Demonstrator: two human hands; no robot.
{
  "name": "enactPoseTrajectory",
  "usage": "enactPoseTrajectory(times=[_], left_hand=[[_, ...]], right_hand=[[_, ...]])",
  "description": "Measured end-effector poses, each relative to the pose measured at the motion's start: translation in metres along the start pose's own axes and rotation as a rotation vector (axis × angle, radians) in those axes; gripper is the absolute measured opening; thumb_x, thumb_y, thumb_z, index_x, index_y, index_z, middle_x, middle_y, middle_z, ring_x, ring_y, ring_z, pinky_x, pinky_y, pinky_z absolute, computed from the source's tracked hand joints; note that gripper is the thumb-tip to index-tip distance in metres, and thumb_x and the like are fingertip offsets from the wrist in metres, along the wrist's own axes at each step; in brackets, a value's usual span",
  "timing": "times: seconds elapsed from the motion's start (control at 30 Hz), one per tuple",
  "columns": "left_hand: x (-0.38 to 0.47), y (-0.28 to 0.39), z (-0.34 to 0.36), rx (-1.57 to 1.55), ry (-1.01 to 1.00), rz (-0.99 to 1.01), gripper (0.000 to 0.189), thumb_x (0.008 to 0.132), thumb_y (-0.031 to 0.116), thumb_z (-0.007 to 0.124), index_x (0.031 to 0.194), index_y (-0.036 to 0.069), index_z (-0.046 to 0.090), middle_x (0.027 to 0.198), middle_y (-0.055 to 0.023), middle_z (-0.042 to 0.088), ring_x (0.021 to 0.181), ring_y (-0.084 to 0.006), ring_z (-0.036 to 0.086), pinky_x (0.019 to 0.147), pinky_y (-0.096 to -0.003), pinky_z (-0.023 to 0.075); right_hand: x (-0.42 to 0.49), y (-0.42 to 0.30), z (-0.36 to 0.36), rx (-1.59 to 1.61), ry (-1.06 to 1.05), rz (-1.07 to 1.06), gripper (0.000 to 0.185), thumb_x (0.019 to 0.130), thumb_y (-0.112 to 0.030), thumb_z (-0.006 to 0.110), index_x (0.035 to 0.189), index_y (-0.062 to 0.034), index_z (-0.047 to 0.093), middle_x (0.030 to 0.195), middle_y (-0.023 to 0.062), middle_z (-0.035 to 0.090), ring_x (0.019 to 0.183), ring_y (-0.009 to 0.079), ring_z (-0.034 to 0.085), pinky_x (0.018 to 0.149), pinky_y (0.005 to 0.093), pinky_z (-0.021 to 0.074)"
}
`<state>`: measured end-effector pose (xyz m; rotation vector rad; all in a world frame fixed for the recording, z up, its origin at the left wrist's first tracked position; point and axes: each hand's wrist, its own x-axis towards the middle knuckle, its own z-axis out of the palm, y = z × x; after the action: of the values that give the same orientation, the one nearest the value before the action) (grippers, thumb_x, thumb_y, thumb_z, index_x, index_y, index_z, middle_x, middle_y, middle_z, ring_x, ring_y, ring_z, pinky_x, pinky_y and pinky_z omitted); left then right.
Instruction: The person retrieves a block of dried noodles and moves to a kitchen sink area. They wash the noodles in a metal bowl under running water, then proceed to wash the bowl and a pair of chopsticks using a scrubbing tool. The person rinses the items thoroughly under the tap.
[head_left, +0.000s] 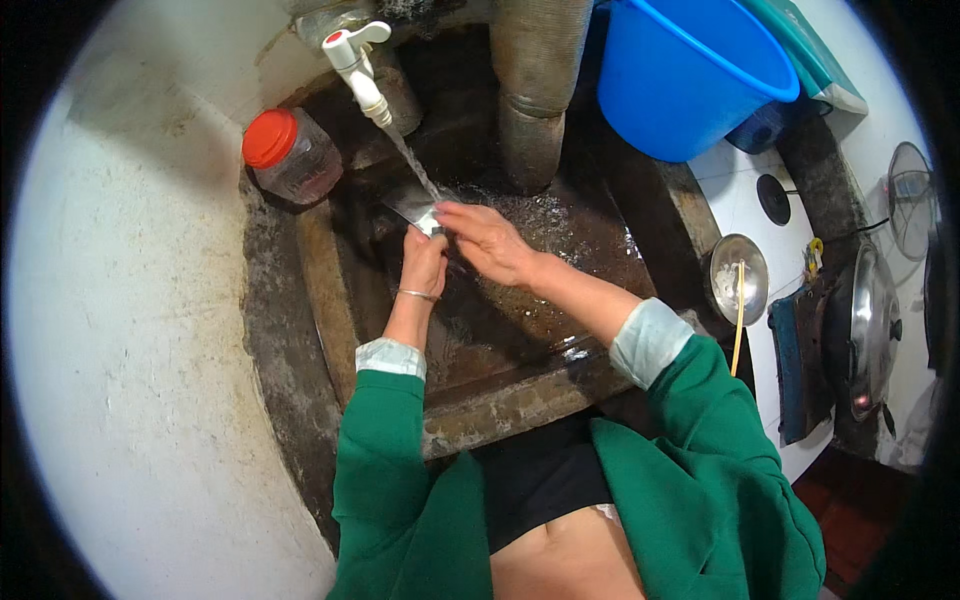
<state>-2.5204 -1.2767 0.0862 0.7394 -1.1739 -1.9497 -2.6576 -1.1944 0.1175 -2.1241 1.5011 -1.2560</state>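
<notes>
My left hand (425, 262) is closed on the handle end of a flat metal blade (409, 206), perhaps a cleaver, that is partly hidden by water and glare. Water runs from a white plastic tap (364, 79) onto it. My right hand (487, 240) has its fingertips at the blade's near right side, fingers extended; whether they touch it is hard to tell. Both hands are over a dark concrete sink (525, 401) with a wet, splashed floor.
A jar with a red lid (296, 157) stands on the left ledge. Behind the sink is a thick pipe (534, 90). To the right are a blue bucket (667, 82), a metal bowl (731, 300) with yellowish chopsticks (739, 322), and a lidded wok (874, 330). A wall (150, 337) borders the left.
</notes>
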Motion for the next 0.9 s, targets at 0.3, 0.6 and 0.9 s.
enactPoseTrajectory(times=[0.3,0.6,0.9], left_hand=[[-0.053,0.030,0.002,0.130,-0.058,-0.265,0.053,0.058,-0.016,0.038,0.106,-0.001,0.055,0.081,0.0035,0.052,0.059,-0.0052,0.040,0.048,-0.0183,0.0288],[-0.058,0.033,-0.005,-0.566,0.142,-0.105,0.066,0.052,-0.017,0.038,0.115,-0.002,0.053,0.109,-0.0136,0.058,0.104,-0.0300,0.054,0.089,-0.0430,0.0440],[0.031,-0.038,-0.019,-0.524,0.271,0.032,0.055,0.056,-0.013,0.041,0.109,-0.004,0.051,0.108,-0.0124,0.054,0.105,-0.0291,0.051,0.098,-0.0425,0.0387]], right_hand=[[0.053,0.048,-0.012,0.053,-0.099,0.575,0.051,0.090,-0.044,0.045,0.118,-0.0022,0.056,0.122,0.0161,0.054,0.113,0.0297,0.050,0.097,0.0364,0.0360],[-0.039,0.075,0.003,1.513,0.237,0.966,0.056,0.094,-0.047,0.040,0.134,-0.0081,0.038,0.134,0.0079,0.045,0.119,0.0233,0.045,0.098,0.0410,0.0386],[-0.028,0.002,0.035,0.507,0.277,0.738,0.064,0.091,-0.024,0.053,0.139,0.0034,0.022,0.146,0.0204,0.022,0.136,0.0269,0.022,0.110,0.0364,0.0205]])
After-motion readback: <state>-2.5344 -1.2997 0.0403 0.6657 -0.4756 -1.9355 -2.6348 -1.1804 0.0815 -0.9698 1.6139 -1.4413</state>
